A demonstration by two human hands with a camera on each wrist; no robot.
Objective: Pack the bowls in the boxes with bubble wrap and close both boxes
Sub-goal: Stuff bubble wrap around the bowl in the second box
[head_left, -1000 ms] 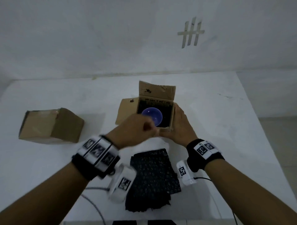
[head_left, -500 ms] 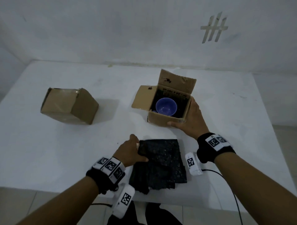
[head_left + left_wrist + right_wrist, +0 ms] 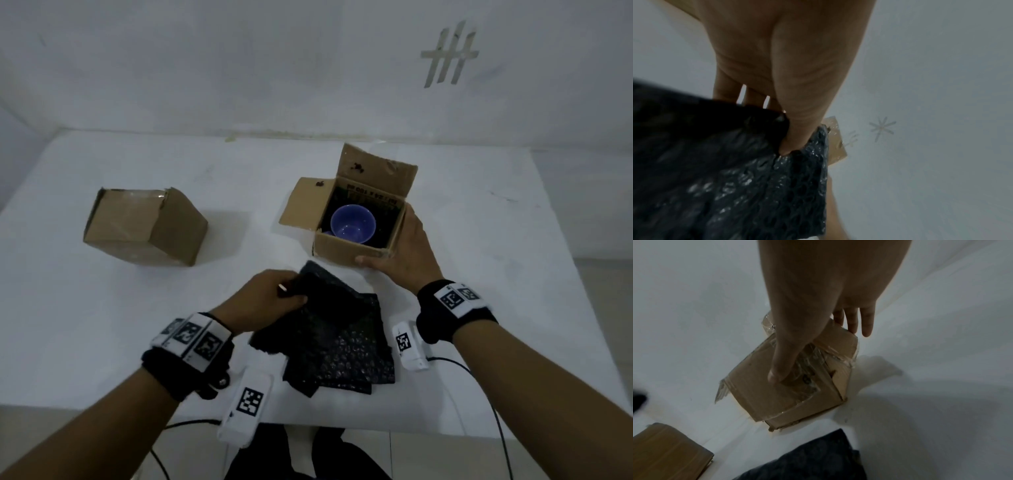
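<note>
Black bubble wrap (image 3: 342,342) lies in a small stack near the front edge of the tabletop (image 3: 102,308), just in front of the open box (image 3: 352,246). The left hand (image 3: 267,301) pinches the top sheet at its left far corner, thumb on top and fingers under it, and that corner is lifted off the stack — the left wrist view shows the thumb pressed into the bubbles. The right hand (image 3: 407,253) holds the open box at its right near corner, with the thumb along the front wall and the straight fingers along the right wall. Inside the box a blue bowl (image 3: 352,222) stands upright, mouth up, on a dark lining. The box flaps stand open at the far and left sides.

The relation that matters: the box opening lies beyond and a little to the right of the pinching fingers, near but not touching. The left hand is the one with the sheet, so probably it will carry it forward over the bowl while the right keeps the box steady.

A second box (image 3: 144,228), closed, sits well apart toward the left edge.
</note>
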